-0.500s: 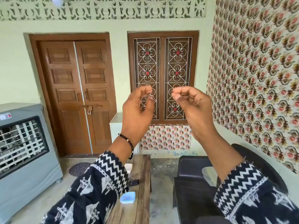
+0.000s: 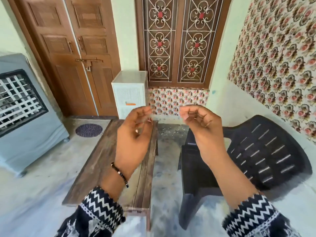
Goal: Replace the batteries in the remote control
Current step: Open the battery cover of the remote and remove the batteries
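Wooden desk (image 2: 106, 161) at lower centre lies below our left hand (image 2: 135, 132) and right hand (image 2: 200, 124), fingers loosely curled, holding nothing we can discern; we cannot see the remote.

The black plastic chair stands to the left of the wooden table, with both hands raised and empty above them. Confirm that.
Not quite. The head view shows the black plastic chair to the right of the wooden table, not the left. Both the left hand and right hand are raised, apparently empty.
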A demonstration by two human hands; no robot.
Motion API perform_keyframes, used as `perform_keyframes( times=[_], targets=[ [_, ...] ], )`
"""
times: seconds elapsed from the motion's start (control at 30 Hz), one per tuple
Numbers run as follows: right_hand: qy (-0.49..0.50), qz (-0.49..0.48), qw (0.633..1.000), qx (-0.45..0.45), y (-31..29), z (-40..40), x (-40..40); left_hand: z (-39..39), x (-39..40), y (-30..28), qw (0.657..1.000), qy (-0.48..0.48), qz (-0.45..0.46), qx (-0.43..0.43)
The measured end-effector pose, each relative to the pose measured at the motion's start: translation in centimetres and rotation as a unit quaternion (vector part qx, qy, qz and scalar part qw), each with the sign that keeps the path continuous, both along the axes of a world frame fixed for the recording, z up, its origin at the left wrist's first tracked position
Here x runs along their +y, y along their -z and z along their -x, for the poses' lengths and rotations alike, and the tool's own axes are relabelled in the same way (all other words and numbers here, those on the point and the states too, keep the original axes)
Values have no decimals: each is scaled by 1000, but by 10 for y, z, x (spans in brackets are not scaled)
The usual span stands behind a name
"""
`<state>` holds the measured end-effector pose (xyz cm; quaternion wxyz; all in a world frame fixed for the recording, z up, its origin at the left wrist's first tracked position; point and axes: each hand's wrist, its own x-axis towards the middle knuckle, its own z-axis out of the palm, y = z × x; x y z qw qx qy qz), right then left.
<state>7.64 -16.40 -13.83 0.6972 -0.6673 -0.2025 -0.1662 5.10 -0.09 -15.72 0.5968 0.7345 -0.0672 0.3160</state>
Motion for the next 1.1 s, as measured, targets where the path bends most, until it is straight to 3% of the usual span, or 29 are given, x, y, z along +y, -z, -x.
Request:
perform_keyframes(
  times=[0.33,0.5,0.77,0.9,1.1],
  targets=[
    [-81,38,988,122,85,-113,42,-87,50,89,990,-79,36,109],
    [-104,61,976,182,106,-170,65,-134,77,106,977,-132,83,143],
    [-172,102,959,202,118,-253,107,-174,102,115,958,-208,104,166],
    [-246,118,940,203,118,-313,144,-202,115,117,941,-275,101,168],
    [-353,114,901,226,135,-426,188,-279,129,142,888,-392,138,197]
  ],
)
